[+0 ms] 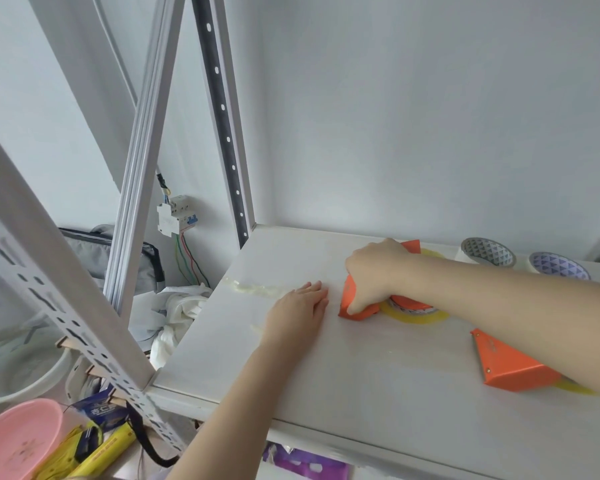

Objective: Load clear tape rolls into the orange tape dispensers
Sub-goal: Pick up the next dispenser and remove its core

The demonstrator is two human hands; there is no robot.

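Note:
My right hand [374, 275] grips an orange tape dispenser [355, 308] lying on the white shelf [361, 368]; a clear yellowish tape roll [416, 315] sits in it. My left hand [300, 311] rests flat on the shelf just left of that dispenser, fingers extended and holding nothing. A second orange dispenser [510, 365] lies nearer the front right, partly under my right forearm, with a clear roll edge [574, 388] showing behind it. Two more tape rolls with patterned cores [487, 252] [558, 266] stand at the back right by the wall.
A strip of tape residue [253, 289] lies on the shelf's left part. Perforated shelf posts [70, 306] [222, 116] frame the left side. Below left are a pink bowl [18, 441], a white basin [25, 368], yellow packages [97, 452] and white cloth [177, 313].

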